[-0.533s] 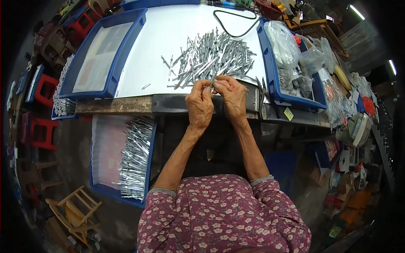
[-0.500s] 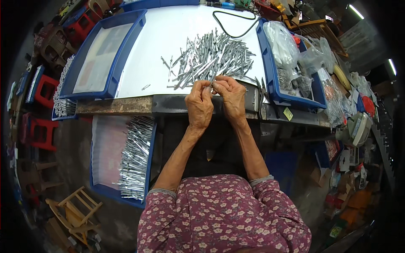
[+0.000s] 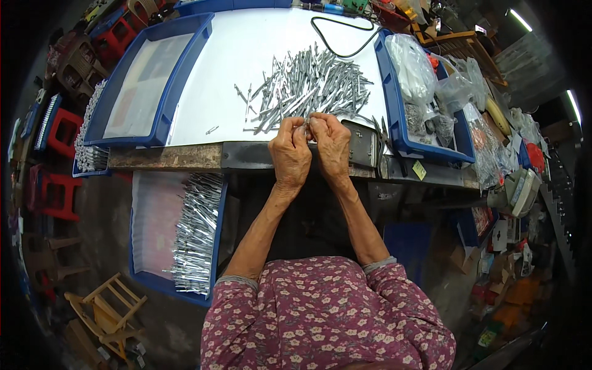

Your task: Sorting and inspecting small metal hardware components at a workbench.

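Observation:
My left hand [image 3: 290, 152] and my right hand [image 3: 331, 147] meet at the near edge of the white table, thumbs and fingers pinched close together. Whatever sits between the fingertips is small and mostly covered; I cannot name it. Just beyond the fingers lies a heaped pile of thin silvery metal pieces [image 3: 314, 83]. A few single pieces lie to its left, one small one [image 3: 212, 130] well apart. Beside my right hand is a dark metal plate [image 3: 364, 145] at the table edge, with pliers [image 3: 383, 132] to its right.
A blue tray [image 3: 165, 117] with a pale liner stands at left on the table. Another blue bin [image 3: 394, 117] at right holds plastic bags. Below the table edge, a lower blue tray [image 3: 217, 246] carries many similar metal pieces [image 3: 197, 240]. A black cable [image 3: 327, 43] curves at the back.
My right hand has shifted slightly left, closer to the left one, and its fingers are more curled. The pile looks the same.

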A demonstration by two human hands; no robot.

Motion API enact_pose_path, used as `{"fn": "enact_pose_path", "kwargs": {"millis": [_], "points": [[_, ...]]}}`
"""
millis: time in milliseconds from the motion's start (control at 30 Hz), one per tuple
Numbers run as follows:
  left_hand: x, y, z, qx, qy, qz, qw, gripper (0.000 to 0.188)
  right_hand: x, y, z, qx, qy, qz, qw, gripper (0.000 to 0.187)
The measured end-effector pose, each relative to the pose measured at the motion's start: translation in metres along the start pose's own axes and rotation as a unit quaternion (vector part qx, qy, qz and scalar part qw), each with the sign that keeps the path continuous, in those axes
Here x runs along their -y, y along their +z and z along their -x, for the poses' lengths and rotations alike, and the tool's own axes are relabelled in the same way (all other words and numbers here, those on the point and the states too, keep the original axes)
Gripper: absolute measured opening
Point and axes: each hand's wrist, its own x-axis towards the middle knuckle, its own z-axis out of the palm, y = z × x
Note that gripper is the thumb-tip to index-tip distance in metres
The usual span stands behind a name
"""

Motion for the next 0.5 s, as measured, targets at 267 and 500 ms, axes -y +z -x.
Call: {"fn": "enact_pose_path", "kwargs": {"millis": [267,500], "points": [[0.005,0.007,-0.005,0.007,-0.007,0.007,1.0,0.008,-0.01,-0.005,-0.005,0.004,-0.022,0.008,1.0,0.025],[0.006,0.016,-0.006,0.017,-0.014,0.031,0.999,0.009,-0.014,-0.006,-0.009,-0.035,-0.058,0.034,0.997,0.022]]}}
